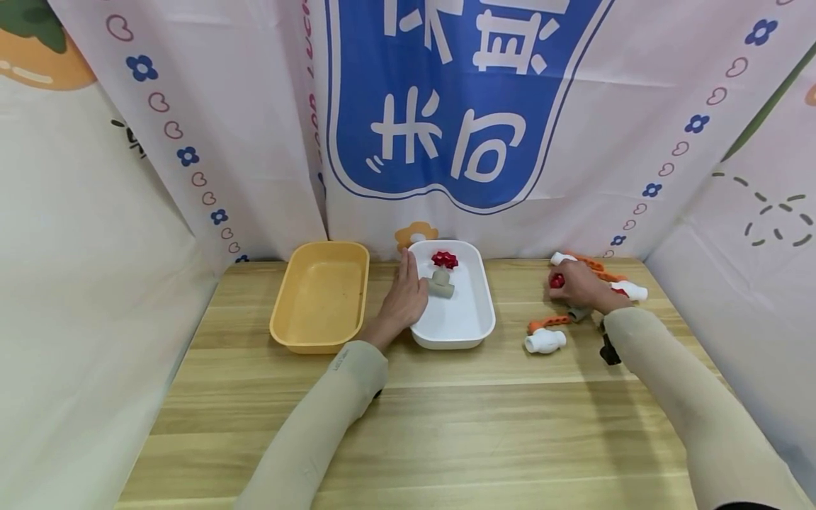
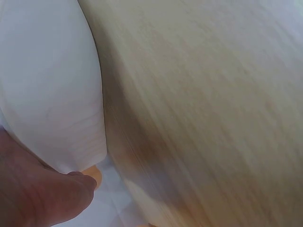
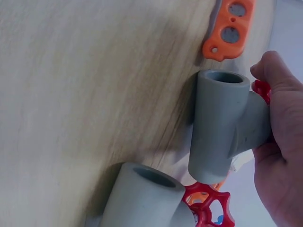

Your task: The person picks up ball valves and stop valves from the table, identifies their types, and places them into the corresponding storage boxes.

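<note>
A white tray [image 1: 454, 327] holds a grey stop valve [image 1: 440, 285] with a red handwheel [image 1: 445, 260]. My left hand [image 1: 406, 297] rests against the tray's left side, its fingers stretched along the rim. The left wrist view shows a fingertip [image 2: 78, 189] against the tray's wall [image 2: 52, 94]. At the right of the table, my right hand [image 1: 581, 283] grips another grey stop valve [image 3: 220, 125] by its red handwheel [image 3: 261, 90], mostly covered by the fingers. A further grey stop valve [image 3: 142, 198] with a red handwheel [image 3: 210, 208] lies beside it.
A yellow tray [image 1: 319, 343] stands left of the white one. White ball valves [image 1: 545, 341] [image 1: 631, 290] with orange lever handles [image 1: 550, 323] lie around my right hand. A black item [image 1: 609, 351] sits by the right sleeve. A printed curtain [image 1: 268, 142] borders the wooden table [image 1: 446, 425].
</note>
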A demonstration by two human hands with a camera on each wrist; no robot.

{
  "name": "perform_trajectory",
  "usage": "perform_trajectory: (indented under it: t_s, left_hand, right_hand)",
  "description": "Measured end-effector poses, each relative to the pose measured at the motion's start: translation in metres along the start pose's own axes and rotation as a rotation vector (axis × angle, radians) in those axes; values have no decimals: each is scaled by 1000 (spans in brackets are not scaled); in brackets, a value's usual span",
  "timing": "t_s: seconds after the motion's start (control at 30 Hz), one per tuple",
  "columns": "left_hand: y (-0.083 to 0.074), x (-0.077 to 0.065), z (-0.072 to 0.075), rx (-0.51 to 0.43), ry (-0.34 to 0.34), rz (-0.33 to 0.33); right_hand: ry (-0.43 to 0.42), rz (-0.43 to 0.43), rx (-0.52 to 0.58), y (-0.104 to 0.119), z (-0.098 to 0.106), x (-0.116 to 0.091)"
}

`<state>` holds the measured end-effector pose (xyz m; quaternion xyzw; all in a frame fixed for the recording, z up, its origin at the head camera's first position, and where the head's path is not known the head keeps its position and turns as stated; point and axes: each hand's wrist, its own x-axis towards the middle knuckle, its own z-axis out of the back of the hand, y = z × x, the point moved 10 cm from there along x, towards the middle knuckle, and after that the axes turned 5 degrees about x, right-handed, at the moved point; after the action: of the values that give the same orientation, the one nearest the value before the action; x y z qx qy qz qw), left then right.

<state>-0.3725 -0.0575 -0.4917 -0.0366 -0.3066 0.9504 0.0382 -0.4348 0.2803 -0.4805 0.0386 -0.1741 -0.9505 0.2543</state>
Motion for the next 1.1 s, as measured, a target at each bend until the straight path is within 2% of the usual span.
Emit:
perform_trajectory:
  t_s: [0.27,0.67,1.1]
  left_hand:
    - [1,1,-2,18,-1,-2]
    - [0,1,-2,13,0,-8]
    - [0,0,-1,17,0,-4]
  right_hand:
    - [-32,-12,3,3,8,-1]
    - [-121,16,-5,20,30,3]
    - [-123,12,6,45,43,14]
